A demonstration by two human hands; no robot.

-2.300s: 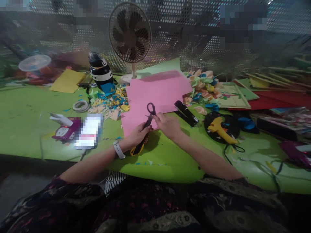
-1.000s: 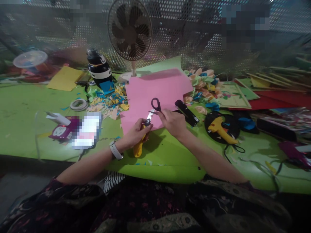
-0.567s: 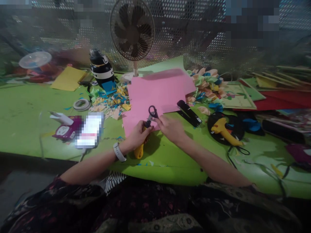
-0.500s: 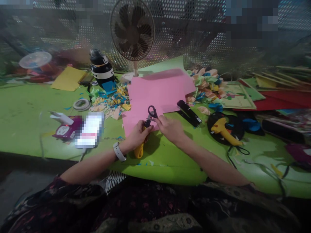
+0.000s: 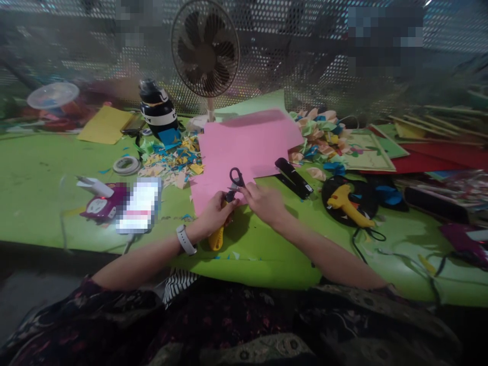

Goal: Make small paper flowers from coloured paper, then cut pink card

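My left hand (image 5: pixel 215 212), with a white watch band on the wrist, is closed around a yellow utility knife (image 5: pixel 216 241). The knife's black end sticks up past my thumb, and its yellow handle hangs below the palm. Pinched in my right hand (image 5: pixel 264 202) is a pair of scissors (image 5: pixel 240 183) with a black loop handle pointing up and away. The scissors' metal blades meet the black end of the knife, though my fingers partly hide the contact. Both hands are over the near edge of a pink paper sheet (image 5: pixel 247 145).
A black stapler (image 5: pixel 294 179) lies right of the paper, with a yellow glue gun (image 5: pixel 348 203) beyond it. Leftward are a lit phone (image 5: pixel 139 205), a tape roll (image 5: pixel 126 165), paper scraps (image 5: pixel 179 161) and a bottle (image 5: pixel 156 109). A fan (image 5: pixel 206 56) stands behind.
The right hand and scissors have shifted very slightly against the knife. The whole view has drifted a little; both hands keep their holds.
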